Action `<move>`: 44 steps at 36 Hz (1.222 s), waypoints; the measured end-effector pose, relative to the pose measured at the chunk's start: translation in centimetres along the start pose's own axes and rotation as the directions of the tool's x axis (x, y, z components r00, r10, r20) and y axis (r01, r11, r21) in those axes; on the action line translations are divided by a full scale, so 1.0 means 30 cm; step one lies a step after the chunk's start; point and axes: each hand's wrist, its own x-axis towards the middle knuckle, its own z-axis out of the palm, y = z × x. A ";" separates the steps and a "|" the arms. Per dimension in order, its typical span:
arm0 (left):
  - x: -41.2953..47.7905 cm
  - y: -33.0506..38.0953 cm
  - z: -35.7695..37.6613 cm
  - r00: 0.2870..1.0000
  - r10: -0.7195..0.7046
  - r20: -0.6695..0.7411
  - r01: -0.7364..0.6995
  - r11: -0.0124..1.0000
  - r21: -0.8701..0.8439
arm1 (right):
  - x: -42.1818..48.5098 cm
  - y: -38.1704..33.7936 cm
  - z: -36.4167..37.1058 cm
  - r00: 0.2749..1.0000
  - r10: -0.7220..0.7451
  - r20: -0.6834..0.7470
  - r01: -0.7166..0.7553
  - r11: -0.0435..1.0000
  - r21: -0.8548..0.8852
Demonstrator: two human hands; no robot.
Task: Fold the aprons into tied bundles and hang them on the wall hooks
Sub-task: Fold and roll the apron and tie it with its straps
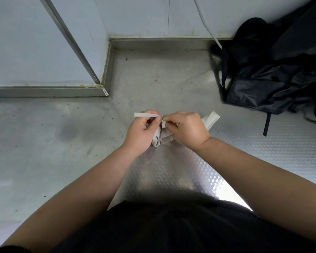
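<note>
Now, centre frame, your left hand (pixel 139 133) and right hand (pixel 188 128) each pinch the pale strap (pixel 146 115). That grip likely cinches the apron bundle (pixel 164 138) shut.

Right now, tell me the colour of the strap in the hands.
White strap, clearest in the head view.

The rolled apron bundle (pixel 163 138) is a plain, muted grey-beige, and its apron ties (pixel 145 115) are off-white, close to cream. The steel worktop (pixel 44 143) is dull matte grey with darker smudges and small specks (towards the near right it carries an embossed pattern of tiny repeated cubes, shining silver-white). The fabric heap (pixel 274 79) at far right is glossy black with black straps. The wall panels (pixel 26 42) are pale blue-grey, edged by grey metal trim (pixel 44 91). A white cable (pixel 205 24) crosses them. The person's shirt (pixel 171 230) is black.
</note>
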 end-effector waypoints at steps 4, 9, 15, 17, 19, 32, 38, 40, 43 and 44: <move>-0.005 0.000 0.002 0.999 -0.053 -0.010 0.052 0.996 -0.067 | -0.003 0.000 0.011 0.998 -0.017 -0.056 0.018 1.000 0.003; -0.016 -0.008 -0.001 0.984 -0.090 -0.151 0.065 0.984 -0.163 | 0.001 -0.018 0.018 0.996 -0.053 -0.067 0.057 0.997 0.060; -0.036 0.001 0.021 0.952 -0.198 -0.233 0.104 0.927 -0.360 | 0.000 -0.021 -0.004 0.962 0.271 -0.029 -0.254 0.929 0.271; -0.044 0.004 0.025 0.935 -0.235 -0.266 0.115 0.909 -0.401 | 0.007 -0.019 0.000 0.942 0.335 -0.003 -0.321 0.904 0.283; -0.053 -0.007 0.022 0.910 -0.248 -0.331 0.107 0.914 -0.391 | 0.004 -0.002 0.001 0.912 0.409 0.005 -0.398 0.886 0.237; -0.082 0.014 0.006 0.987 -0.102 -0.125 0.055 0.942 -0.331 | -0.006 -0.015 0.010 0.775 0.632 0.012 -0.578 0.701 0.417; -0.085 0.043 0.018 0.996 -0.040 -0.074 0.013 0.941 -0.338 | 0.000 -0.031 0.006 0.840 0.540 0.050 -0.527 0.791 0.310; -0.081 0.033 0.015 0.998 -0.015 -0.059 -0.001 0.964 -0.265 | -0.005 -0.035 0.001 0.865 0.501 0.033 -0.489 0.826 0.278; -0.062 0.015 -0.001 0.996 -0.035 -0.087 0.026 0.995 -0.096 | -0.021 -0.046 -0.008 0.913 0.406 0.022 -0.402 0.891 0.210; -0.057 0.014 -0.010 0.995 -0.020 -0.097 0.016 0.999 -0.036 | -0.028 -0.051 -0.009 0.929 0.369 0.018 -0.365 0.913 0.182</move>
